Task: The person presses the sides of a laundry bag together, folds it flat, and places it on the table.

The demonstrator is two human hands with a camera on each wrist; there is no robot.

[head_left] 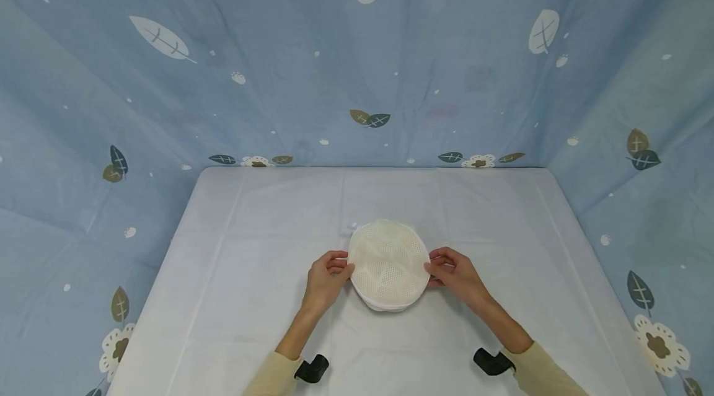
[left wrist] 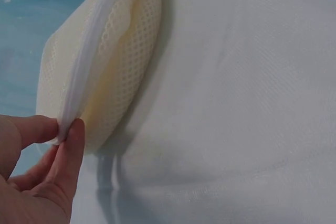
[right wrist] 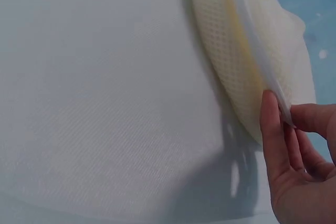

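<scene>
A round, cream-coloured mesh laundry bag (head_left: 389, 263) with a white band round its edge is held between two hands over the middle of the white table. My left hand (head_left: 326, 279) pinches the band at the bag's left side, thumb on top and fingers beneath. On the opposite side my right hand (head_left: 456, 275) pinches the same band between thumb and fingers. Both wrist views show the band (left wrist: 86, 56) tilted up, with a softer mesh lower part (right wrist: 226, 45) bulging below it near the cloth. The inside of the bag is hidden.
A white cloth with fold creases covers the table (head_left: 268, 216). Blue curtains (head_left: 435, 61) printed with leaves and flowers hang behind it and at both sides. A black wrist mount sits at each cuff of the pale yellow sleeves (head_left: 549, 371).
</scene>
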